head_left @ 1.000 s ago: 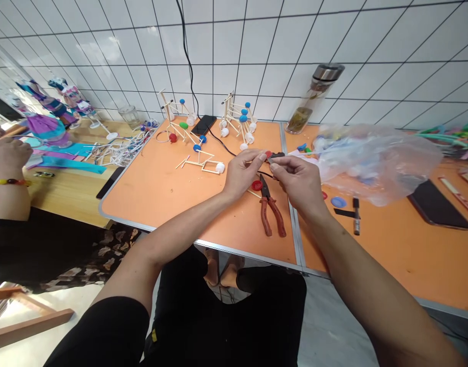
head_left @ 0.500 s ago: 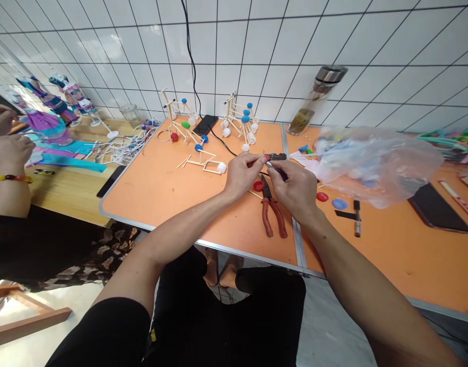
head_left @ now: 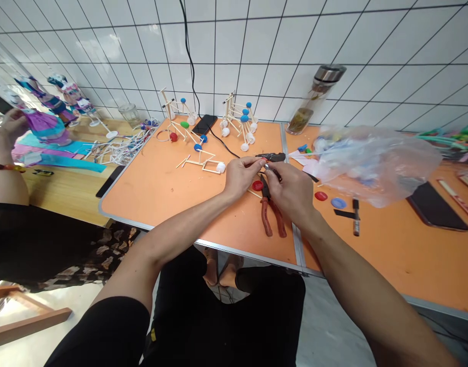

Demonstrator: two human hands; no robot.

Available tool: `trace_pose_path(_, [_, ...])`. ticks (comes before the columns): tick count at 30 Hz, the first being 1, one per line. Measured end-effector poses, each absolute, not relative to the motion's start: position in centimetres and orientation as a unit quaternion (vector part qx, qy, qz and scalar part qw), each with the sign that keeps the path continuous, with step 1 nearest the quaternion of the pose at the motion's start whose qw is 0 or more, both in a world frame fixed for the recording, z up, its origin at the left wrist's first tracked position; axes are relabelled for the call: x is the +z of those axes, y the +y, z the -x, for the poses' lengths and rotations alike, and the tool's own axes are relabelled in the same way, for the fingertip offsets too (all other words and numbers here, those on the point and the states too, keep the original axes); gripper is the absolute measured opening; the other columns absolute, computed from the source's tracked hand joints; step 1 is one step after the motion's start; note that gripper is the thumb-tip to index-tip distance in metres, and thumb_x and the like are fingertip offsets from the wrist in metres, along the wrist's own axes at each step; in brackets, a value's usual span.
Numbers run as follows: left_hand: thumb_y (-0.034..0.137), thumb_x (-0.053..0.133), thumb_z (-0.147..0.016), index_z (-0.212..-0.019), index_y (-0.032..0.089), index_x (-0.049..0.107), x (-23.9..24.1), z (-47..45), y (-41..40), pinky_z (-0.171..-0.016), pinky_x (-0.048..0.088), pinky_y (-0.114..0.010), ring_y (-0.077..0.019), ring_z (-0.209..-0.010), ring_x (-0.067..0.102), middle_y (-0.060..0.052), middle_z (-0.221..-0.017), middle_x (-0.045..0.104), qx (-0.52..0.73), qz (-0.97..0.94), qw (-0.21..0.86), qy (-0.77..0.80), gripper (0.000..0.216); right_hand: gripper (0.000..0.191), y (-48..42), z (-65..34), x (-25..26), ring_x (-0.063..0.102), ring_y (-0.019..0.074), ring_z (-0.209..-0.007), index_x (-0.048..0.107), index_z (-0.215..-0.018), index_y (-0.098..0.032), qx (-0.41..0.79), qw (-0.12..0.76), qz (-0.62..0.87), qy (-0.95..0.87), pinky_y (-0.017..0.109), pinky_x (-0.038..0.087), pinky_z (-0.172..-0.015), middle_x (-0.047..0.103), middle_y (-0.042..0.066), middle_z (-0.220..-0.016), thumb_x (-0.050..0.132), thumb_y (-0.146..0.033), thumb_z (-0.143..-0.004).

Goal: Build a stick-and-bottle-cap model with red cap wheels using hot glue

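My left hand (head_left: 239,177) pinches a small red piece (head_left: 263,160) between thumb and fingertips, mostly covered by them. Close against it, my right hand (head_left: 293,189) is closed around a slim dark-handled tool (head_left: 279,176) whose tip points at the red piece; its kind is not clear. Just below both hands lie pliers with red handles (head_left: 265,218) and a round red cap (head_left: 257,185). Behind the fingers rests a black tool (head_left: 273,157), partly hidden. Left of my hands a small stick frame (head_left: 203,163) with a white cap lies on the orange table (head_left: 150,196).
Stick models with coloured caps (head_left: 244,118) stand at the back, beside a black phone (head_left: 205,124). A glass bottle (head_left: 314,99) and a plastic bag (head_left: 375,163) are to the right. A black cord (head_left: 192,71) hangs down the wall. At the left, another person's hands (head_left: 8,130) work beside dressed dolls.
My right hand has shifted slightly left and turned a little around the red piece. My left hand stays nearly still. The other person's hands at the left have moved.
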State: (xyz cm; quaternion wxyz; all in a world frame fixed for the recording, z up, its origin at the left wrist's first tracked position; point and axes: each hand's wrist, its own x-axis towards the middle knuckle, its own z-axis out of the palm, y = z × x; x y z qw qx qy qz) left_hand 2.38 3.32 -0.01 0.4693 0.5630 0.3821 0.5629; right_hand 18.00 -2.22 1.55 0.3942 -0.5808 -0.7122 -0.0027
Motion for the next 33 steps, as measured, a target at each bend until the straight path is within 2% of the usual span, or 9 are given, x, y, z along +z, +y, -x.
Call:
trace_pose_path(3, [0.034,0.086,-0.097,-0.097,0.019,0.092,-0.2,-2.5,3.1,-0.088,0.061,-0.032,-0.0195,-0.091,0.080,-0.006,-0.096,0.089,0.569,-0.561,0.471,0.374,0.016,0.021,-1.7,-18.5,2.1,0.060,0.0185,-0.065,0.080,-0.100,-0.022,0.254,0.488,0.562,-0.617,0.032,0.042,-0.058,0.075,0.005,-0.081,0.079,-0.042,-0.092])
trace_pose_path(7, [0.035,0.086,-0.097,-0.100,0.021,0.092,-0.2,-2.6,3.1,-0.091,0.062,-0.032,-0.0199,-0.095,0.081,-0.006,-0.101,0.090,0.587,-0.564,0.463,0.350,0.016,0.044,-1.2,-19.4,3.4,0.023,0.0037,-0.045,0.066,-0.092,-0.024,0.617,0.463,0.472,-0.426,0.021,0.012,-0.041,0.058,-0.007,-0.068,0.100,-0.041,-0.071])
trace_pose_path(11, [0.036,0.087,-0.096,-0.100,0.021,0.092,0.1,-2.5,3.2,-0.092,0.062,-0.032,-0.0191,-0.095,0.081,-0.006,-0.100,0.089,0.607,-0.565,0.459,0.319,0.016,0.048,-1.0,-19.8,4.3,0.011,0.0006,-0.045,0.060,-0.094,-0.024,0.735,0.414,0.403,-0.356,0.016,0.011,-0.040,0.057,-0.011,-0.068,0.102,-0.030,-0.070])
trace_pose_path(16, [0.031,0.088,-0.096,-0.097,0.022,0.092,0.4,-2.5,3.1,-0.092,0.061,-0.031,-0.0185,-0.095,0.081,-0.006,-0.100,0.089,0.601,-0.560,0.457,0.341,0.010,0.048,-0.9,-19.4,3.5,0.017,0.0027,-0.045,0.065,-0.097,-0.024,0.670,0.448,0.430,-0.407,0.020,0.011,-0.042,0.057,-0.009,-0.069,0.101,-0.040,-0.070])
trace_pose_path(20, [0.031,0.087,-0.096,-0.094,0.020,0.092,0.3,-2.5,3.2,-0.087,0.059,-0.031,-0.0189,-0.092,0.078,-0.006,-0.098,0.089,0.582,-0.545,0.475,0.372,0.012,0.029,-1.3,-18.6,2.1,0.051,0.0155,-0.059,0.078,-0.099,-0.024,0.311,0.510,0.539,-0.594,0.029,0.032,-0.053,0.072,0.003,-0.079,0.083,-0.050,-0.089])
trace_pose_path(23, [0.031,0.088,-0.095,-0.086,0.018,0.090,0.2,-2.5,3.5,-0.074,0.052,-0.028,-0.0150,-0.074,0.069,-0.002,-0.077,0.081,0.559,-0.534,0.487,0.406,0.016,0.028,-2.1,-17.8,1.8,0.065,0.0227,-0.077,0.083,-0.107,-0.022,-0.010,0.394,0.582,-0.711,0.035,0.032,-0.063,0.082,0.012,-0.100,0.062,-0.040,-0.105])
trace_pose_path(25, [0.031,0.089,-0.094,-0.082,0.018,0.089,0.2,-2.5,3.6,-0.067,0.046,-0.027,-0.0126,-0.065,0.061,0.002,-0.066,0.074,0.545,-0.531,0.486,0.430,0.018,0.034,-2.6,-17.3,1.9,0.062,0.0213,-0.072,0.083,-0.111,-0.020,-0.115,0.285,0.603,-0.736,0.038,0.023,-0.063,0.081,0.014,-0.100,0.053,-0.035,-0.111])
trace_pose_path(28, [0.030,0.088,-0.095,-0.086,0.018,0.090,0.3,-2.5,3.5,-0.070,0.048,-0.026,-0.0130,-0.070,0.065,0.001,-0.073,0.079,0.541,-0.534,0.478,0.440,0.015,0.037,-2.9,-17.1,2.2,0.061,0.0210,-0.071,0.083,-0.117,-0.019,-0.139,0.228,0.623,-0.735,0.038,0.019,-0.064,0.081,0.015,-0.102,0.049,-0.033,-0.113])
trace_pose_path(33, [0.028,0.086,-0.097,-0.094,0.019,0.092,0.0,-2.6,3.1,-0.084,0.058,-0.028,-0.0177,-0.088,0.079,-0.005,-0.095,0.089,0.557,-0.553,0.473,0.400,0.011,0.023,-1.9,-18.1,2.3,0.063,0.0217,-0.076,0.083,-0.105,-0.020,0.119,0.424,0.586,-0.680,0.034,0.037,-0.066,0.079,0.009,-0.091,0.068,-0.038,-0.100])
